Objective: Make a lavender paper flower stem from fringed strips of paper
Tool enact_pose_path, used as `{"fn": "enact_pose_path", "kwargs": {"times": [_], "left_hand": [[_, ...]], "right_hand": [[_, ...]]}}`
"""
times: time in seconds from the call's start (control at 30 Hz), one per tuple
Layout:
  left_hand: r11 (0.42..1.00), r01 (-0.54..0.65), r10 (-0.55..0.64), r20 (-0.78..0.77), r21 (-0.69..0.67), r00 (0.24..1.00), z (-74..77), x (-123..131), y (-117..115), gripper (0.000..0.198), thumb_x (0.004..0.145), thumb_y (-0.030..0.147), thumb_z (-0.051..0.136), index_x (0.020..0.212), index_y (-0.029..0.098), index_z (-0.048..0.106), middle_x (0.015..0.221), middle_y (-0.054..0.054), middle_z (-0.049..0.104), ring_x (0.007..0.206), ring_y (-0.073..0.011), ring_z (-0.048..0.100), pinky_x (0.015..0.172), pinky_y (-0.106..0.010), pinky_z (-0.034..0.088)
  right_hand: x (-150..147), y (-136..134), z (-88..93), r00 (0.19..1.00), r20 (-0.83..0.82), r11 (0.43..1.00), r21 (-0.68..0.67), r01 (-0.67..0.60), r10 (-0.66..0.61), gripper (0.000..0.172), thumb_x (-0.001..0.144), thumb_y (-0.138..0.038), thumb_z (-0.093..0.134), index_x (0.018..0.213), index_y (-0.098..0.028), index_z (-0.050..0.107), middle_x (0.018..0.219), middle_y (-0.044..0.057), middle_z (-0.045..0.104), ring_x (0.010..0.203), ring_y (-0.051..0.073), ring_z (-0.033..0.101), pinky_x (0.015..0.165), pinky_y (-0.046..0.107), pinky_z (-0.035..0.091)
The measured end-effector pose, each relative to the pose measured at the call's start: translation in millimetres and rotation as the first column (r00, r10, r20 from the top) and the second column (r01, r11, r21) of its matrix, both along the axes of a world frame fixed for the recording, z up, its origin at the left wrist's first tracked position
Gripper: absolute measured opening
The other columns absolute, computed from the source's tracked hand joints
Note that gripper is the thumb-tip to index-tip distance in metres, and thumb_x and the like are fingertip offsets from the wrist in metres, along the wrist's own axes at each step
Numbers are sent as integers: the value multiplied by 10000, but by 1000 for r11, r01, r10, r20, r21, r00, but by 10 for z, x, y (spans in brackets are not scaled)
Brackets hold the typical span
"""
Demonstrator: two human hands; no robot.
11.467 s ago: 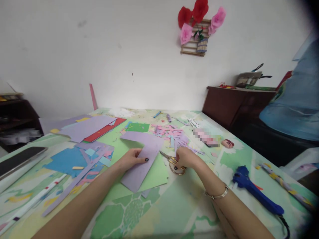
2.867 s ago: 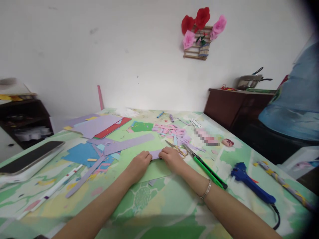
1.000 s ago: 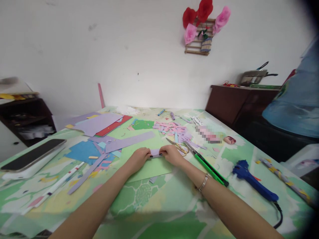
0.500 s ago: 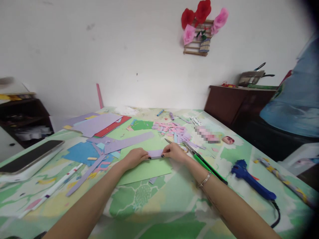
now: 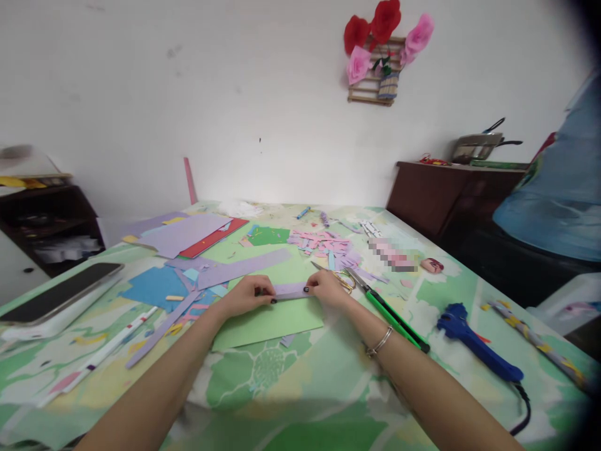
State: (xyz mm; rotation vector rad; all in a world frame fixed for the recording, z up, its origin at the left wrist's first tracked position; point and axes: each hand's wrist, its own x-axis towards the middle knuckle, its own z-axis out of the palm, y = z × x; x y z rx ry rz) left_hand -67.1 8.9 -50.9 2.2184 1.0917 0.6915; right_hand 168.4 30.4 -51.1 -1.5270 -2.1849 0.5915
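Note:
A narrow folded strip of lilac paper (image 5: 290,291) lies stretched between my two hands, over a light green sheet (image 5: 270,316). My left hand (image 5: 244,295) pinches the strip's left end, fingers curled. My right hand (image 5: 327,289) pinches its right end with thumb and fingertip. Gold-handled scissors (image 5: 342,279) lie just behind my right hand. A green and black utility knife (image 5: 387,309) lies to the right of that wrist.
A blue glue gun (image 5: 476,342) with its cord lies at the right. Lilac, blue and red paper sheets (image 5: 188,233) and cut scraps (image 5: 323,243) cover the table's back and left. A phone-like device (image 5: 56,292) lies on the left edge. Another person in blue (image 5: 558,194) sits at the right.
My hands have drawn a little further apart along the lilac strip, which now looks longer and thinner. The green sheet has shifted slightly left.

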Motion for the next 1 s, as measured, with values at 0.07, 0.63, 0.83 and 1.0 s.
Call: {"fn": "enact_pose_path", "kwargs": {"times": [0.07, 0.63, 0.83, 1.0], "left_hand": [[998, -59, 59, -4, -13, 998, -4, -14, 10, 172, 729, 307, 576, 691, 148, 631, 684, -19, 595, 625, -120, 503, 586, -226, 373], [963, -246, 268, -375, 106, 887, -64, 94, 131, 188, 695, 167, 468, 507, 162, 463, 512, 24, 402, 523, -114, 370, 531, -244, 237], [843, -237, 369, -197, 484, 909, -73, 166, -60, 128, 785, 244, 542, 707, 150, 581, 755, -53, 570, 757, -179, 492, 683, -287, 344], [605, 117, 286, -353, 788, 891, -88, 371, -156, 136, 862, 216, 489, 872, 175, 618, 891, -68, 614, 860, -218, 493, 751, -371, 339]], "right_hand": [[2, -8, 3, 1000, 6, 1000, 7, 3, -3, 119, 698, -172, 623, 745, -154, 731, 676, 32, 682, 623, 133, 566, 532, 211, 326], [-84, 74, 98, 969, 210, 987, -71, 146, -129, 203, 636, -250, 622, 736, -107, 725, 699, 118, 689, 659, 193, 612, 489, 228, 334], [-115, 123, 86, 959, 238, 980, -93, 178, -151, 228, 597, -248, 609, 741, -98, 703, 737, 142, 686, 660, 214, 615, 454, 233, 320], [-94, 171, 66, 963, 224, 977, -114, 178, -149, 215, 584, -278, 624, 714, -117, 685, 725, 127, 675, 672, 213, 602, 482, 237, 328]]}}
